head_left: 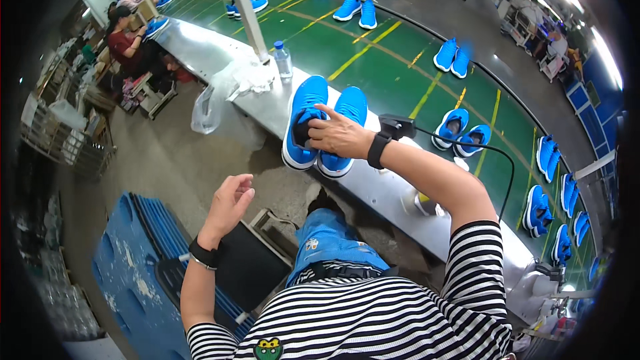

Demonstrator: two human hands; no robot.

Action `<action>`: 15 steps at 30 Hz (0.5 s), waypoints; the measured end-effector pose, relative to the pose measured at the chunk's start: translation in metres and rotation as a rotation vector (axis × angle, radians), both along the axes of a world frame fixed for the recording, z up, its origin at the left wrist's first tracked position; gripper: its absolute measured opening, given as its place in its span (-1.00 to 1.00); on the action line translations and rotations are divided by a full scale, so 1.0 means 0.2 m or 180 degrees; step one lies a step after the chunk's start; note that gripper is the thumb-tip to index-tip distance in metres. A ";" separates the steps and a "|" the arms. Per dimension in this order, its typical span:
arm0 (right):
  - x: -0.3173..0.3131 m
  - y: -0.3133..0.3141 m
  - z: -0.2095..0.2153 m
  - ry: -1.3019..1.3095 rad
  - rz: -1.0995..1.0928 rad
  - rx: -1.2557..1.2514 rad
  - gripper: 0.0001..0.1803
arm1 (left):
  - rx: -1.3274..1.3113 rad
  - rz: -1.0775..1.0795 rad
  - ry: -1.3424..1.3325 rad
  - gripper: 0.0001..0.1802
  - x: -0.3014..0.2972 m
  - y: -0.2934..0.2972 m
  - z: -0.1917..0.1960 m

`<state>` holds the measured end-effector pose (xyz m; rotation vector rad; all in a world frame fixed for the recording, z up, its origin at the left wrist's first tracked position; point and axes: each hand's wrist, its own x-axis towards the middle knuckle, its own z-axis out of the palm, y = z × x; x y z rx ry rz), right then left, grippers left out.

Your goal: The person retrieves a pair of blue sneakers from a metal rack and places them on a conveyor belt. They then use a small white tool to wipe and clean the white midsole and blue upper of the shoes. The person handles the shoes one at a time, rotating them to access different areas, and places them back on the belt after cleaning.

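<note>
Two blue sneakers with white soles stand side by side at the metal ledge, toes pointing away from me. My right hand (339, 135) reaches across the right sneaker (352, 108), its fingers bent at the opening and tongue of the left sneaker (308, 97). The fingertips are partly hidden inside the collar. My left hand (230, 205) hangs in the air to the lower left, away from the sneakers. It holds nothing, with its fingers loosely bent and the thumb apart.
A green conveyor (400, 60) carries several pairs of blue sneakers past the metal ledge (193, 47). On the ledge are a clear bottle (283, 61) and plastic bags (243, 80). A post (245, 10) rises nearby. Blue stacked boards (137, 260) stand lower left. A co-worker (127, 43) sits far left.
</note>
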<state>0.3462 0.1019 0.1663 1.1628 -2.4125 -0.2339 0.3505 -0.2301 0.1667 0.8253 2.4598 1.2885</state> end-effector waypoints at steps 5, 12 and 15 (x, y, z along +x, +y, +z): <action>-0.52 0.22 -0.26 -0.0184 -0.0061 0.0094 -0.91 | 0.0019 -0.0634 0.0626 -0.54 -0.69 0.56 -0.10; -0.89 0.31 -0.76 -0.1184 -0.0610 -0.0488 -0.82 | -0.0596 -0.1205 0.1253 -0.36 -1.31 1.09 -0.68; -0.69 0.40 -0.62 -0.1166 -0.1220 -0.1806 -0.62 | -0.0907 -0.1444 0.0936 -0.38 -1.40 1.04 -0.63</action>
